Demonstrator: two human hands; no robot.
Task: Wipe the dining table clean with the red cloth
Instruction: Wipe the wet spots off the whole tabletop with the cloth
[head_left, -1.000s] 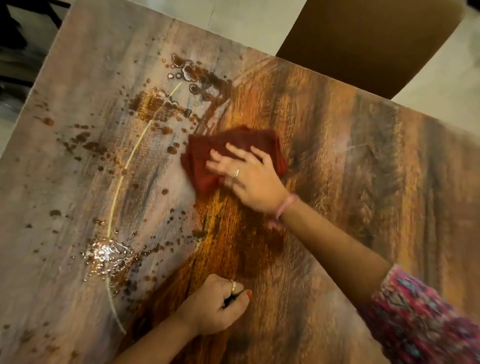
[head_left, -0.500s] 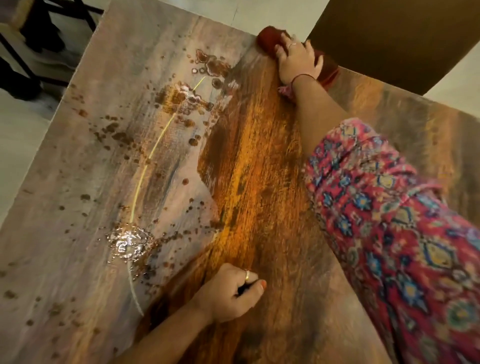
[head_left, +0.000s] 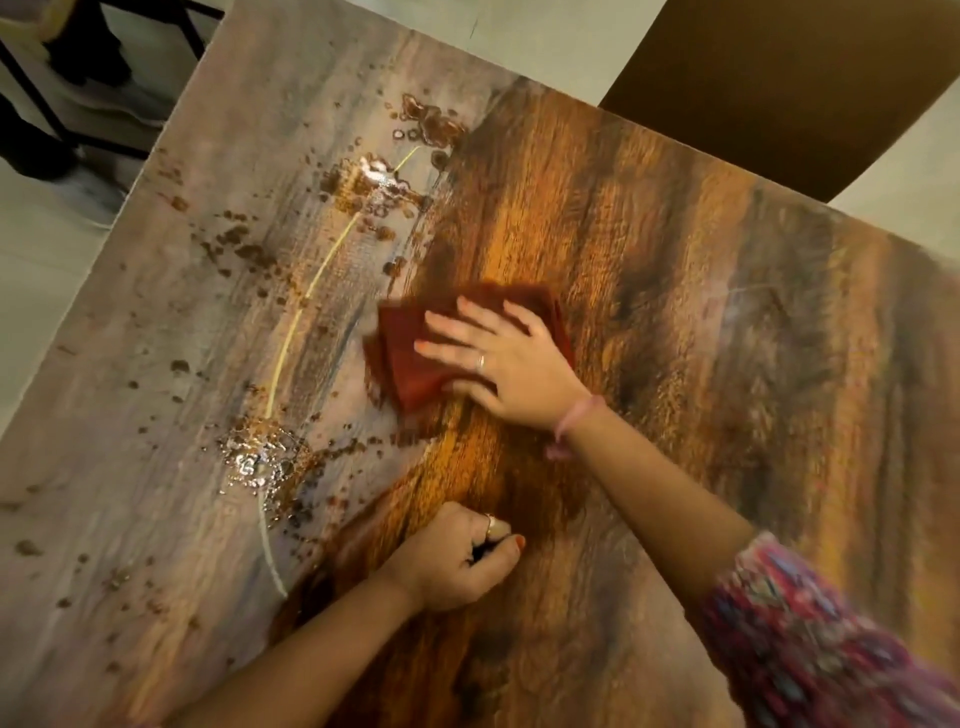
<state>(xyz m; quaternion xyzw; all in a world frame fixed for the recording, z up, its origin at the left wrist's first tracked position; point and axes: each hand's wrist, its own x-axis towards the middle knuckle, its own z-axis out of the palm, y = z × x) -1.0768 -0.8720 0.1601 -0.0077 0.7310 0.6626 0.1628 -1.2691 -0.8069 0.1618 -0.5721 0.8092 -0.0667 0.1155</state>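
1. The red cloth (head_left: 415, 358) lies flat and folded near the middle of the dining table (head_left: 675, 291), right on the border between the darker, wet-looking wood and the pale, dusty-looking part.
2. The right hand (head_left: 511, 371) rests on top of the cloth with straight, spread fingers (head_left: 452, 351); it presses the cloth down and does not clench it. There is a ring on one finger and a pink band (head_left: 574, 415) at the wrist.
3. The left hand (head_left: 457, 561) is closed in a fist near the front of the table, on the dark wood. Something small and dark shows between the thumb and the curled fingers, but I cannot tell what it is.
4. To the left of the cloth, the pale part of the table has many brown spots (head_left: 234, 249), and two shiny wet puddles (head_left: 260, 460) are there, one far and one near.
5. A thin, pale curved line (head_left: 306, 301) runs between the two puddles.
6. The right arm has a sleeve (head_left: 810, 639) with a red and blue pattern.
7. Behind the far edge of the table stands a brown chair back (head_left: 789, 88) on a light floor (head_left: 545, 36).
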